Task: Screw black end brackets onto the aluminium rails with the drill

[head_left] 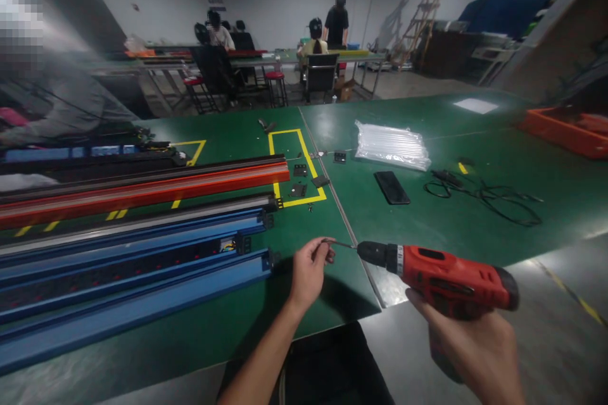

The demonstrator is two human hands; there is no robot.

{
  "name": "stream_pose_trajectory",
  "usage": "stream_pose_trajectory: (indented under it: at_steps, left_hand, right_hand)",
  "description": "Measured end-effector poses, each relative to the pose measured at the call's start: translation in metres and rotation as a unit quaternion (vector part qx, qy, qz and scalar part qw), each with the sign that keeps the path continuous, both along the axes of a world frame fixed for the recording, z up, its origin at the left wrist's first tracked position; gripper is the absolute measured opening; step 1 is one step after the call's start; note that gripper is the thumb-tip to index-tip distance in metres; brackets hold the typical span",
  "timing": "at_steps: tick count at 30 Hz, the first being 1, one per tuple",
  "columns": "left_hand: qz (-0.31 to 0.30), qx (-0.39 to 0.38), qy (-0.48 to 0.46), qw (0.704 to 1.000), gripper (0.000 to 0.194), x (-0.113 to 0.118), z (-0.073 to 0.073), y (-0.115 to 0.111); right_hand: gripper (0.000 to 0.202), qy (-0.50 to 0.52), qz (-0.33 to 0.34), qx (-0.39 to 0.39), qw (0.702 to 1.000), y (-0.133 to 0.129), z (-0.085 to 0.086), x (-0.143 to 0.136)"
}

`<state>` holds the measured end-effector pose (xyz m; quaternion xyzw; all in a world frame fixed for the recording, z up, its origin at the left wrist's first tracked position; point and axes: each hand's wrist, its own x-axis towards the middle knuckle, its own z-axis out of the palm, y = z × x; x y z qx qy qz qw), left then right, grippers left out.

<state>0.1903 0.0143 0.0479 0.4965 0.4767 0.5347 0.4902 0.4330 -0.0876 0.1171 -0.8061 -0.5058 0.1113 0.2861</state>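
My left hand (310, 269) pinches the bit (342, 243) near its tip; my right hand (482, 335) grips the red drill (451, 272) level, collar markings blurred.

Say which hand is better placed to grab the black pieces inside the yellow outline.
Probably the left hand: nearer the black pieces, though its fingers are at the thin bit. The right hand, farther off, grips the red drill.
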Motion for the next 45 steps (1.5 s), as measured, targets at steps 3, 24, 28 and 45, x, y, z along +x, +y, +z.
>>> stream_pose_trajectory:
  at_steps: [3, 24, 28, 45]
  left_hand:
    - [0.017, 0.037, 0.054, 0.998, 0.028, -0.019, 0.005, -0.005]
    - [0.116, 0.130, 0.197, 0.965, 0.016, -0.084, 0.062, -0.052]
    - [0.121, 0.140, 0.210, 0.960, 0.015, -0.088, 0.064, -0.055]
    - [0.167, 0.236, 0.268, 0.919, 0.020, -0.101, 0.064, -0.065]
  right_hand:
    - [0.042, 0.074, -0.033, -0.020, 0.997, 0.009, 0.008, -0.012]
    - [0.044, 0.242, 0.108, -0.146, 0.953, 0.041, 0.009, -0.039]
    - [0.044, 0.265, 0.115, -0.153, 0.945, 0.042, 0.009, -0.042]
    - [0.048, 0.271, 0.125, -0.165, 0.940, 0.032, 0.015, -0.058]
